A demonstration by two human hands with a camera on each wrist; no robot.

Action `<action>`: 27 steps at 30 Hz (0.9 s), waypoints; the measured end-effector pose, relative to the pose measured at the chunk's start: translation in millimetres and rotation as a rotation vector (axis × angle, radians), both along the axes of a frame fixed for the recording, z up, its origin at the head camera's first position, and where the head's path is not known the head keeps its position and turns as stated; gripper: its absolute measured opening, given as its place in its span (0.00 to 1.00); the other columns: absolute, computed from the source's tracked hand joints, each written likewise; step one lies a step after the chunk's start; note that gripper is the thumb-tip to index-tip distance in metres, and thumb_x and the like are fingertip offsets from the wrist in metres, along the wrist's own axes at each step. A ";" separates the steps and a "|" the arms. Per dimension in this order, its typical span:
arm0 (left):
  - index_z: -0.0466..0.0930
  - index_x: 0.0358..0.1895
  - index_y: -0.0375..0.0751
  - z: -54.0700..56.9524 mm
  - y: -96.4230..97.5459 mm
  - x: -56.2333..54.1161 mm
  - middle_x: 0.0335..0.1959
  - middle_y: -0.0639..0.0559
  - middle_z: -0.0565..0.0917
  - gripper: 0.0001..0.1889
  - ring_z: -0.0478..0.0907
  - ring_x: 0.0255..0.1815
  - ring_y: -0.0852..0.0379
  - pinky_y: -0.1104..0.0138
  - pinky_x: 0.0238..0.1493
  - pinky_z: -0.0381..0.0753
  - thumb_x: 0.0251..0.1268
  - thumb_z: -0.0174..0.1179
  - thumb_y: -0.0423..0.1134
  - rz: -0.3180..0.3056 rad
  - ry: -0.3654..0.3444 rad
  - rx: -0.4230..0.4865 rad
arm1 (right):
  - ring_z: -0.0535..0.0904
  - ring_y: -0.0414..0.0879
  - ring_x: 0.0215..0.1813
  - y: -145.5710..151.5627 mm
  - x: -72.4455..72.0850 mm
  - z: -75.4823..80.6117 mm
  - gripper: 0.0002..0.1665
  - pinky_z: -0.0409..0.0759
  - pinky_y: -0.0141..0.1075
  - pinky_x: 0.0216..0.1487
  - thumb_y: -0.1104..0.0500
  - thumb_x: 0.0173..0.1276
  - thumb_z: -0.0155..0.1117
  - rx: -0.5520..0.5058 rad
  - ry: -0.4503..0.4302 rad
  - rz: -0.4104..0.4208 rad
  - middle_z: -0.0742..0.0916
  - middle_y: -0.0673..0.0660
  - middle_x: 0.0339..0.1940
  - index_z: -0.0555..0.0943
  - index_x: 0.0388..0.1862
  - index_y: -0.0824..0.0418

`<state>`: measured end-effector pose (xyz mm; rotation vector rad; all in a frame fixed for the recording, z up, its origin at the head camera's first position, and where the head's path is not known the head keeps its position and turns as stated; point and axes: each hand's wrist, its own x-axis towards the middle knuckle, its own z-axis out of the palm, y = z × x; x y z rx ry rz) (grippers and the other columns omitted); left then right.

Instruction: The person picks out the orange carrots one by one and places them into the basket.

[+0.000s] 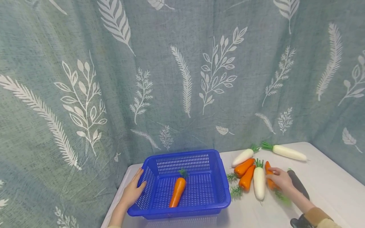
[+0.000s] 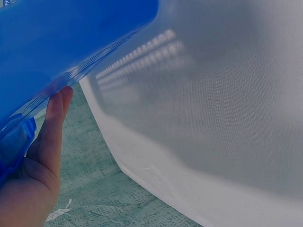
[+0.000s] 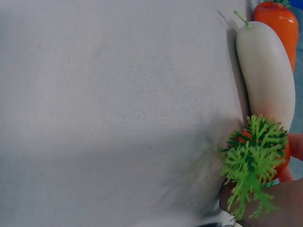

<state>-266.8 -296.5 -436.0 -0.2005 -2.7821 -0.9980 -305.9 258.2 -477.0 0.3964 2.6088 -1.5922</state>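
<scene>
My left hand [image 1: 132,191] grips the left rim of a blue plastic basket [image 1: 225,190], thumb over the edge and fingers along the outer wall; in the left wrist view those fingers [image 2: 53,125] lie nearly straight beneath the rim. Inside the basket lies one orange carrot [image 1: 178,191] with a green top. On the right, my right hand [image 1: 280,180] holds another carrot [image 1: 269,172] between thumb and fingers, low at the table. Its leafy top [image 3: 253,161] hides part of the hand in the right wrist view. A white radish [image 1: 259,183] lies just left of that carrot.
Two more carrots [image 1: 247,179] and a second white radish [image 1: 242,157] lie between basket and hand. A third radish [image 1: 289,152] is at the back right. Beside my right wrist lies a dark, long vegetable [image 1: 298,183]. A patterned curtain [image 1: 182,79] hangs behind the white table [image 1: 328,177].
</scene>
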 end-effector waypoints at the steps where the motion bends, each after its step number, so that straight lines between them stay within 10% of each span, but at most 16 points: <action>1: 0.54 0.73 0.24 0.2 0.0 0.4 0.75 0.30 0.52 0.29 0.52 0.73 0.30 0.37 0.67 0.56 0.74 0.50 0.34 0.000 0.001 0.001 | 0.68 0.72 0.61 -0.5 0.0 -0.7 0.36 0.77 0.50 0.54 0.58 0.67 0.59 0.001 -0.001 -0.002 0.64 0.82 0.64 0.62 0.68 0.75; 27: 0.55 0.72 0.23 1.7 0.3 2.5 0.74 0.29 0.53 0.29 0.52 0.73 0.30 0.38 0.68 0.55 0.74 0.49 0.33 -0.008 0.023 -0.002 | 0.73 0.67 0.53 -3.4 -1.4 -7.8 0.31 0.78 0.46 0.46 0.57 0.68 0.59 0.081 0.025 -0.013 0.72 0.80 0.57 0.67 0.65 0.75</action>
